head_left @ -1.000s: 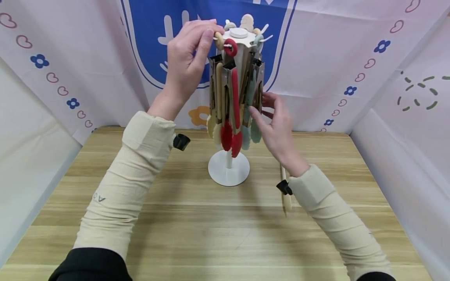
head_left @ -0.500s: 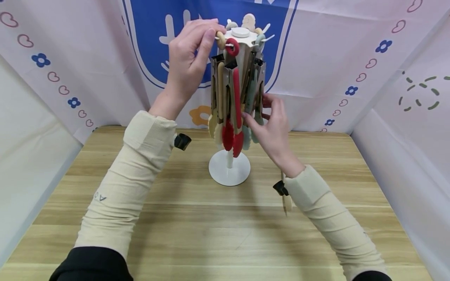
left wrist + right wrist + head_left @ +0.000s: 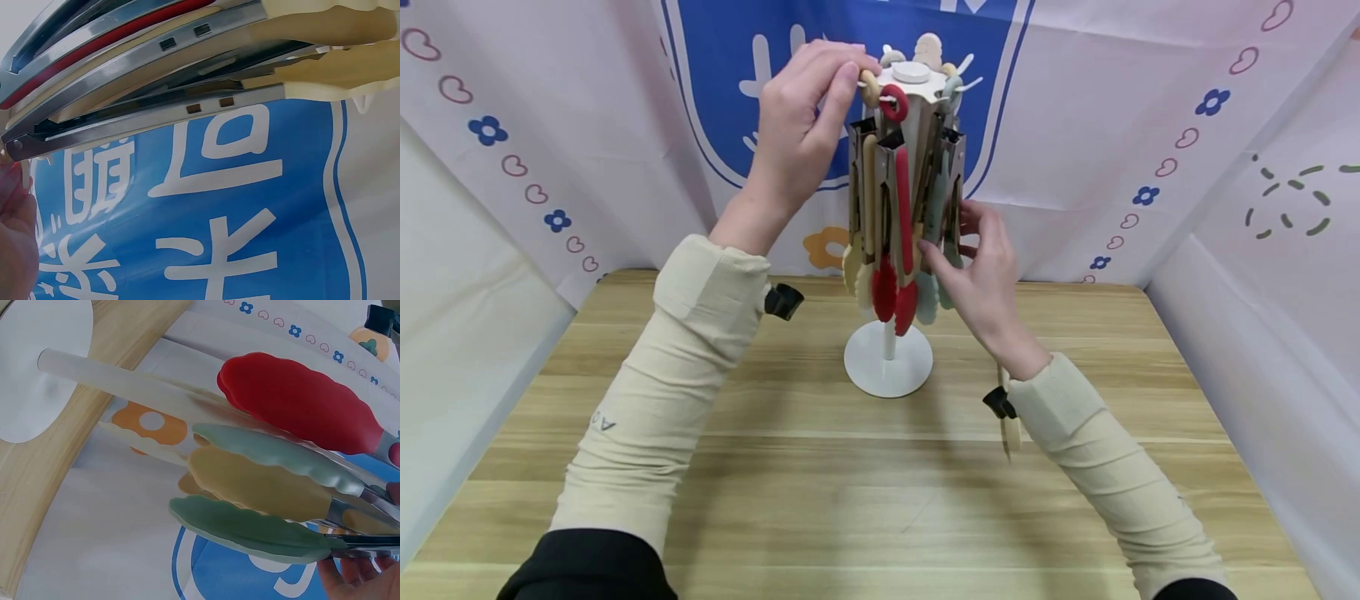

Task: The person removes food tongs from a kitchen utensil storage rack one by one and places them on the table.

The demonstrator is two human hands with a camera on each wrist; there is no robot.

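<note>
At far left, a white cloth backdrop (image 3: 602, 100) printed with hearts and blue flowers rises behind the light wood-grain table (image 3: 820, 483). A cream fabric sleeve (image 3: 651, 408), with a small black clip (image 3: 783, 301) at the wrist, leads up to the left hand (image 3: 801, 125). That hand's fingers bend over the top edge of the upright white stand with a round base (image 3: 887, 371), its thumb right beside a beige ring-shaped loop (image 3: 870, 93); I cannot tell whether it pinches the loop or only rests there. The stand is at the rear middle of the table. From its hooks, left to right in front, hang 3 sets: metal tongs with beige heads (image 3: 869, 200), metal tongs with red heads (image 3: 904, 208) and metal tongs with pale green heads (image 3: 927, 300), all heads down above the base. The right hand (image 3: 987, 279) is half closed at the lower right of the cluster, thumb in front and fingers on the far side, gripping the tongs with pale green heads. Further right, near that wrist and its black clip, a narrow pale stick (image 3: 1011, 433) lies on the table, partly hidden
</note>
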